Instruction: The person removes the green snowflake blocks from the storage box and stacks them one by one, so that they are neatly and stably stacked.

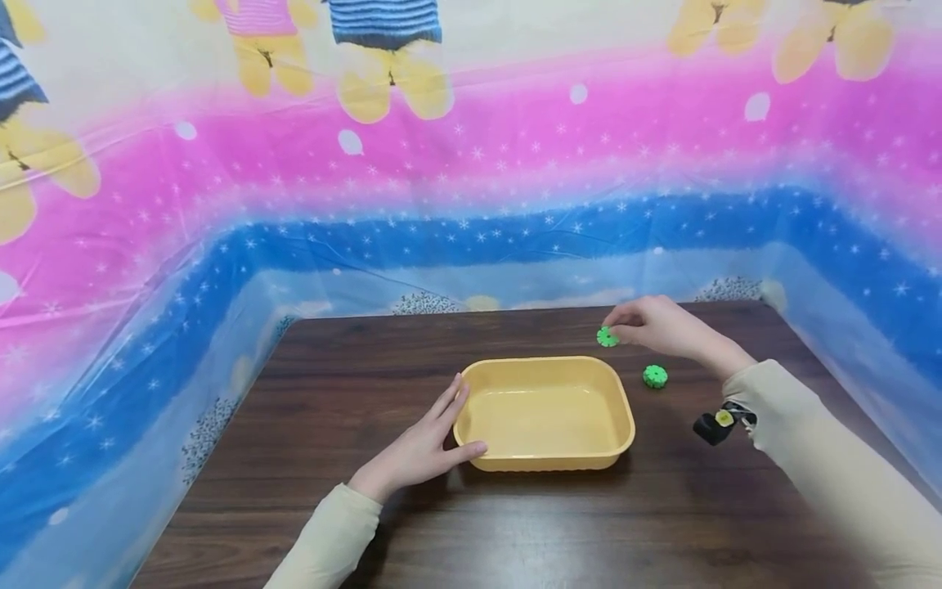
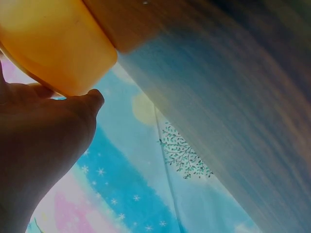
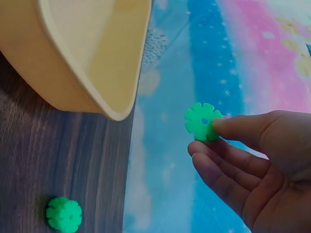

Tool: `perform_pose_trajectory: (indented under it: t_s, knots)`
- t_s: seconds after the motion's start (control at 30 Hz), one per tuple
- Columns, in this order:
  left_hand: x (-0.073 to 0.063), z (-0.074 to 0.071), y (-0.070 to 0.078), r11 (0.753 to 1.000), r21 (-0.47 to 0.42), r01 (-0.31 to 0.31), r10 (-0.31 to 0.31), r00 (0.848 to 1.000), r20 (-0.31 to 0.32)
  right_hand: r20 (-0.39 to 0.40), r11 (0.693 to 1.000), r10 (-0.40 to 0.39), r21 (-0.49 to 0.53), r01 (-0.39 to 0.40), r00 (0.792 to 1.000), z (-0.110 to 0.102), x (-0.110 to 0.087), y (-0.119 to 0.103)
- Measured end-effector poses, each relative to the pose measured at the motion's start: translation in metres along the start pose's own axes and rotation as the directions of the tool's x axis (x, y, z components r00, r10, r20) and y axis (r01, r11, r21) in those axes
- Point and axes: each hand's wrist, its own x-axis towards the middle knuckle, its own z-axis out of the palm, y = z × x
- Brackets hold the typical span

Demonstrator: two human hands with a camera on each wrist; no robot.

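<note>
A yellow plastic basin stands on the table, with nothing visible inside it. My left hand rests against its left end, fingers fairly straight along the side and thumb at the front corner. In the left wrist view the thumb of that hand touches the basin's wall. Past the basin's far right corner, my right hand pinches a green notched interlocking disc between thumb and fingers. The disc shows a hole in its middle. Below that hand, a small stack of similar green discs lies on the table.
The dark wood-grain table ends at a straight back edge. Behind and beside it hangs a pink and blue patterned cloth. A black wrist strap device hangs at the right sleeve.
</note>
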Motion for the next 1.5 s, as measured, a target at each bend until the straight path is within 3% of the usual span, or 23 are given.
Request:
perform_pose_trajectory:
  t_s: [0.3, 0.57, 0.9, 1.13, 1.37, 1.5]
  knots:
    - [0.002, -0.002, 0.001, 1.000, -0.002, 0.009, -0.009, 1.000, -0.016, -0.059, 0.996, 0.079, 0.038, -0.077, 0.995, -0.014, -0.014, 0.020]
    - [0.003, 0.001, 0.000, 1.000, 0.002, 0.006, -0.006, 1.000, -0.003, -0.071, 0.986, 0.155, 0.080, -0.149, 0.985, -0.006, -0.039, 0.048]
    - [0.006, 0.000, 0.002, 1.000, 0.000, 0.007, -0.007, 1.000, 0.018, -0.041, 0.948, 0.281, 0.168, -0.271, 0.959, 0.006, -0.065, 0.077]
    - [0.003, 0.000, -0.001, 1.000, 0.005, 0.002, -0.002, 1.000, -0.001, 0.013, 0.941, 0.273, 0.203, -0.270, 0.962, 0.025, -0.055, 0.092]
    - [0.002, 0.001, 0.000, 1.000, 0.002, 0.009, -0.009, 1.000, 0.018, 0.077, 0.864, 0.385, 0.320, -0.388, 0.920, 0.039, -0.042, 0.098]
    - [0.002, 0.001, -0.001, 1.000, 0.002, 0.009, -0.009, 1.000, 0.009, 0.078, 0.850, 0.422, 0.313, -0.424, 0.903, 0.039, -0.037, 0.097]
